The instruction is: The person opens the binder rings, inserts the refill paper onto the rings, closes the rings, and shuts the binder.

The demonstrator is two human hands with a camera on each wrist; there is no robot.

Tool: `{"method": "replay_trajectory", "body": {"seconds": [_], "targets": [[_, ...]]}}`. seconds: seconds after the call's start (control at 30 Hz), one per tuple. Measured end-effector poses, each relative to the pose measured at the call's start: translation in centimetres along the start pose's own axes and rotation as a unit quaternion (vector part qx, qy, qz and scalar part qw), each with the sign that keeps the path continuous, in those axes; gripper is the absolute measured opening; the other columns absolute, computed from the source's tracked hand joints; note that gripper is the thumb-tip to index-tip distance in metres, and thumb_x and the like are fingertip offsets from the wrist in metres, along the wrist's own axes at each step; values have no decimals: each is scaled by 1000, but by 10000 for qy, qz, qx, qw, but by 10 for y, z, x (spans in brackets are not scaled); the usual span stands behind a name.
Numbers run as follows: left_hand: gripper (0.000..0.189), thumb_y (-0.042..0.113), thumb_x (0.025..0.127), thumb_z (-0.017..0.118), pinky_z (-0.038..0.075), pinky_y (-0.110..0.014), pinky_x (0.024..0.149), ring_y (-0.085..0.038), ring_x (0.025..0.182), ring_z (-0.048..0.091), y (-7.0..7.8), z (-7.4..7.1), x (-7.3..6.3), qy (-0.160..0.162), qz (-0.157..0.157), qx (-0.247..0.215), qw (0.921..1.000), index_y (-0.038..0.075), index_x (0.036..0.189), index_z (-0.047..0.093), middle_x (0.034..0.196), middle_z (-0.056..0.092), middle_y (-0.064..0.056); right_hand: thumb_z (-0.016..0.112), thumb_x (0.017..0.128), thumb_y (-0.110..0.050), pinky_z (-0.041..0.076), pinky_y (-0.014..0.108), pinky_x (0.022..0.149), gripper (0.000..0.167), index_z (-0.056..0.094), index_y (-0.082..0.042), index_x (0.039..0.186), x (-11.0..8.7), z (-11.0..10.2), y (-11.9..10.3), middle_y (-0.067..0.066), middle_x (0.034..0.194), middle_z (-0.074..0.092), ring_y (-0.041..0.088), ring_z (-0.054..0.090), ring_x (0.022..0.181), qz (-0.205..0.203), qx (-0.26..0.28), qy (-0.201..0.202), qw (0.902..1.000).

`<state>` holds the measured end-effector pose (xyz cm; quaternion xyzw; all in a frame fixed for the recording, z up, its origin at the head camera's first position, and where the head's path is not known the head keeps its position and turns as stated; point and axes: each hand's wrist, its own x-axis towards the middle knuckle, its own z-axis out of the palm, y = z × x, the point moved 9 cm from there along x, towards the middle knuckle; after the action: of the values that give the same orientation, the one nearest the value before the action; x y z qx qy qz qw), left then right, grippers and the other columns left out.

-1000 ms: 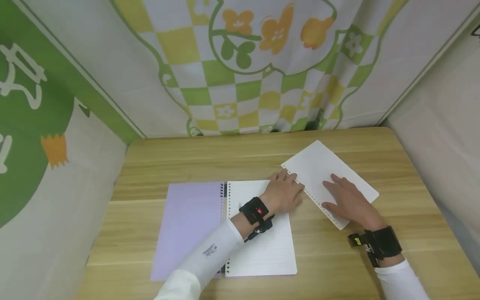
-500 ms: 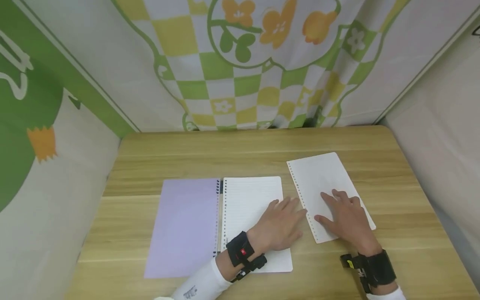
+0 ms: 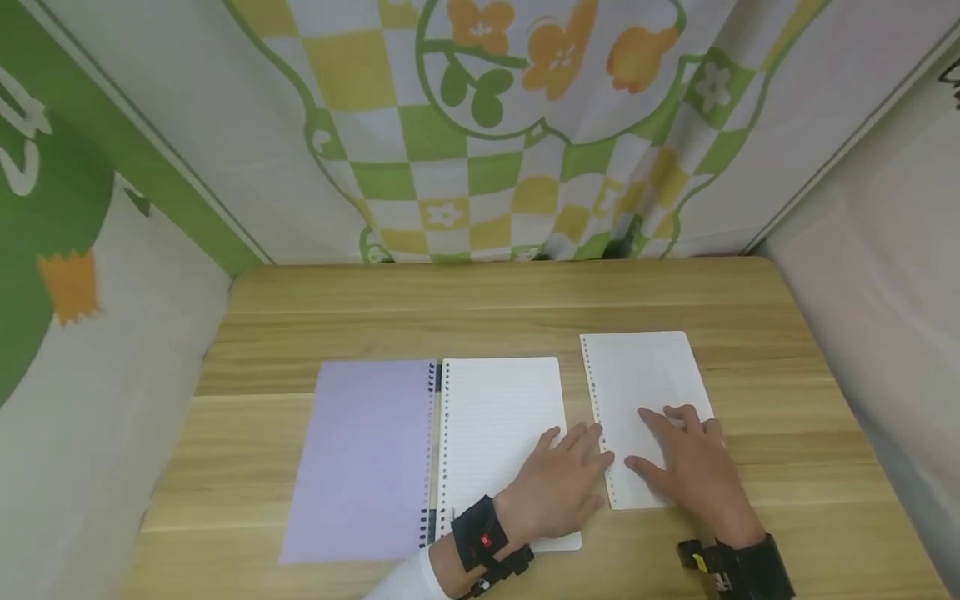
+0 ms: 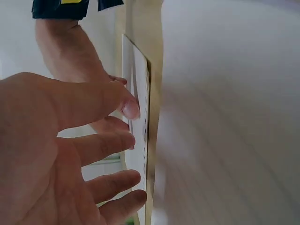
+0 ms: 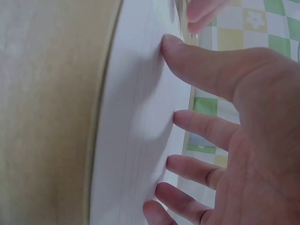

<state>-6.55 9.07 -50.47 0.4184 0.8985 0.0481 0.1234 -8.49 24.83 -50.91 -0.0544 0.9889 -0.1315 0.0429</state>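
Note:
A stack of white loose-leaf paper (image 3: pixel 637 375), punched with holes down its left edge, lies nearly square to the table on the right. My right hand (image 3: pixel 693 471) rests its spread fingertips on the paper's lower right part; the right wrist view shows thumb and fingers touching the sheet. My left hand (image 3: pixel 558 483), fingers extended, reaches across the notebook's lined page (image 3: pixel 498 408), its fingertips at the paper's punched edge. In the left wrist view the left fingers (image 4: pixel 112 185) stand beside that edge. Left of the page lies the notebook's purple cover (image 3: pixel 360 458), folded open.
The wooden table (image 3: pixel 465 308) ends at a patterned curtain (image 3: pixel 487 183) behind. Light fabric walls stand on the left and right. Black binder rings (image 3: pixel 431 379) run between cover and page. Each wrist wears a black strap with a camera.
The loose paper has turned from a slant to nearly straight and come closer to me. Both hands have moved nearer with it, the right still resting on top. The notebook stays open.

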Motion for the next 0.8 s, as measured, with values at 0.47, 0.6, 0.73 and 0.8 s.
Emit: {"method": "replay_trajectory", "body": {"seconds": [0.47,0.6,0.73,0.8], "targets": [[51,51,106,59,44,-41,119,-19,155,40,17,5,-5,8,184,834,9963,31,152,57,168,43,-2,87,89,-34,51,63,94,62,68,-4,140,-5,-2,2,30,132,58,50,56,119,54,487,218,9986],[51,51,105,61,46,-40,116,-20,153,43,18,2,-6,161,216,959,9950,29,150,59,166,46,-4,82,95,-22,46,74,102,51,67,2,138,1,-13,18,33,138,55,56,52,128,265,1232,381,9913],[49,47,105,61,47,-41,116,-21,152,44,19,1,-8,152,227,832,9962,27,149,60,165,47,-6,76,100,-20,39,79,105,50,62,8,139,4,-26,43,39,145,48,60,44,134,573,1711,672,9813],[48,46,105,61,47,-41,116,-21,153,44,20,2,-9,106,228,760,9968,27,150,59,166,46,-6,73,102,-21,38,79,105,51,59,10,140,5,-30,57,40,146,47,60,42,135,734,1793,690,9786]]}}
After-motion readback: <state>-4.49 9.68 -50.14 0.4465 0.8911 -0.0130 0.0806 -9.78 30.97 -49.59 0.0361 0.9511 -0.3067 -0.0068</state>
